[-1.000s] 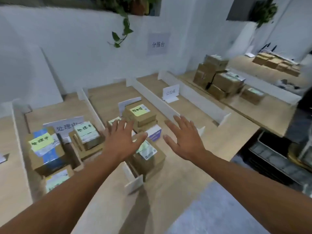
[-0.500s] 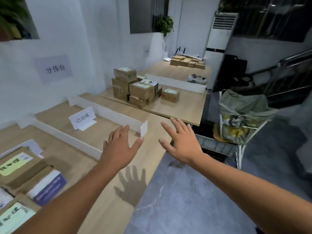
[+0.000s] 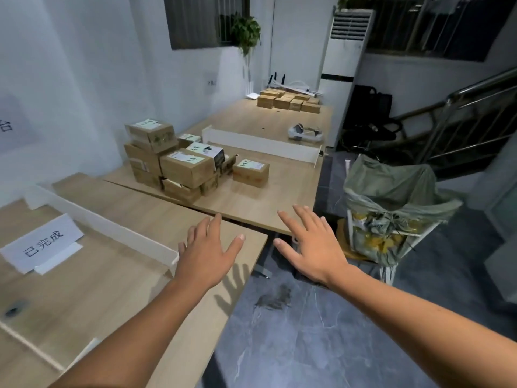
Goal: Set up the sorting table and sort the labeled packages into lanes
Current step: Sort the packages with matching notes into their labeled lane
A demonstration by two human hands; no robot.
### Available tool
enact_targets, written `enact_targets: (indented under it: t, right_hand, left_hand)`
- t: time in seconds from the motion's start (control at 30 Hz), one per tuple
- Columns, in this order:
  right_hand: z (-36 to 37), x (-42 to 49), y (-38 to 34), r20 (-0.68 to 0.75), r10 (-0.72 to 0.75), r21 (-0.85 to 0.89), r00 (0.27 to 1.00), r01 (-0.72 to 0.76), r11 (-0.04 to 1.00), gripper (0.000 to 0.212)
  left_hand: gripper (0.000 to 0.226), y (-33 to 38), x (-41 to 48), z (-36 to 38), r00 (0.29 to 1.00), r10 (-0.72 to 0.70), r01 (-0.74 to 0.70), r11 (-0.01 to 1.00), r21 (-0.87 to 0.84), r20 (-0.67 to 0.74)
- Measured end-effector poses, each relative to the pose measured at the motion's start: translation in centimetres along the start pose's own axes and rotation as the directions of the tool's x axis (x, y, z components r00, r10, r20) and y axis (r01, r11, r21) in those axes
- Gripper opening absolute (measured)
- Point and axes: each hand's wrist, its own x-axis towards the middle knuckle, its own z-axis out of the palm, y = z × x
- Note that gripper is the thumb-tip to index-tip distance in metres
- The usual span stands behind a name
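Packages piled on the middle bench by the wall, well ahead of both hands. Lower ones half hidden behind the front ones. Pale green and white labels on the tops, writing too small to read. About eight showing in the pile, count unsure. One box alone just right of the pile, label up. Far boxes on the last bench, about ten, too small to count surely.

Left hand released, fingers spread, palm down, gripping nothing. Hovers over the corner of the near bench, shadow on the wood below. Hides the near end of a white divider. Right hand equally loose and empty, over the floor just off the middle bench's front corner.

Two dividers plain to see, the second divider running behind the pile. Perhaps a third, a thin strip cut off at the lower left.

One sign reading 已完成 on the near bench, left of the divider. One wall paper cut by the left edge, unreadable.

Three benches in a row. At the right, one cart with one green sack, contents hidden but for yellow scraps. One white device on the last bench, hard to make out. One air conditioner and one plant at the back.
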Motion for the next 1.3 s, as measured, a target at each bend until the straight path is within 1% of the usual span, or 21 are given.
enact_targets:
  t: [0.17, 0.27, 0.37, 0.5, 0.7, 0.8, 0.87, 0.93, 1.03, 1.13, 1.2, 1.3]
  right_hand:
    - [0.3, 9.5, 7.3, 0.028, 0.038, -0.014, 0.999, -0.038, 0.999, 0.075]
    - [-0.1, 15.1, 11.3, 0.009, 0.047, -0.023, 0.999, -0.046, 0.999, 0.074]
    - [0.1, 19.9, 14.6, 0.017, 0.043, 0.007, 0.999, -0.043, 0.999, 0.075]
    - [1.8, 26.7, 18.9, 0.050, -0.010, 0.045, 0.999, 0.007, 0.999, 0.075]
    - [6.1, 38.7, 26.0, 0.106, -0.114, 0.134, 0.988, 0.100, 0.986, 0.074]
    - [8.0, 44.4, 28.6, 0.160, -0.159, 0.232, 0.974, 0.120, 0.965, 0.070]
    - [9.0, 48.1, 29.7, 0.179, -0.218, 0.286, 0.959, 0.162, 0.945, 0.069]
    - [10.1, 52.0, 30.5, 0.195, -0.281, 0.277, 0.940, 0.222, 0.935, 0.071]
    - [11.9, 56.9, 30.9, 0.228, -0.322, 0.317, 0.919, 0.242, 0.917, 0.069]
    - [15.1, 61.3, 31.0, 0.280, -0.384, 0.381, 0.880, 0.266, 0.886, 0.064]
    - [17.9, 64.5, 31.2, 0.326, -0.429, 0.407, 0.842, 0.284, 0.868, 0.062]
    - [22.3, 68.8, 31.6, 0.370, -0.419, 0.434, 0.829, 0.244, 0.867, 0.062]
  left_hand:
    - [0.079, 3.4, 12.0, 3.5, 1.000, -0.015, 0.015, 0.999, -0.043, 0.016]
    - [0.078, 5.6, 18.2, 5.1, 1.000, -0.018, 0.020, 0.996, -0.085, 0.026]
    - [0.076, 7.4, 23.3, 6.9, 0.999, -0.027, 0.033, 0.990, -0.138, 0.042]
    - [0.077, 8.4, 30.4, 10.1, 0.996, -0.083, 0.088, 0.986, -0.142, 0.041]
    - [0.084, 8.8, 40.5, 15.6, 0.977, -0.213, 0.213, 0.965, -0.152, 0.018]
    - [0.077, 9.5, 44.8, 17.5, 0.925, -0.380, 0.374, 0.898, -0.233, 0.020]
    - [0.075, 10.0, 47.5, 18.4, 0.893, -0.449, 0.433, 0.849, -0.302, 0.017]
    - [0.078, 10.0, 50.6, 19.1, 0.867, -0.497, 0.465, 0.822, -0.330, -0.016]
    - [0.082, 9.2, 53.4, 20.1, 0.817, -0.576, 0.537, 0.774, -0.336, -0.019]
    - [0.084, 7.3, 56.1, 21.8, 0.779, -0.628, 0.596, 0.734, -0.325, 0.011]
    - [0.085, 5.6, 58.3, 23.8, 0.748, -0.663, 0.630, 0.695, -0.347, 0.032]
    - [0.088, 3.7, 61.4, 27.8, 0.708, -0.698, 0.671, 0.619, -0.408, 0.105]
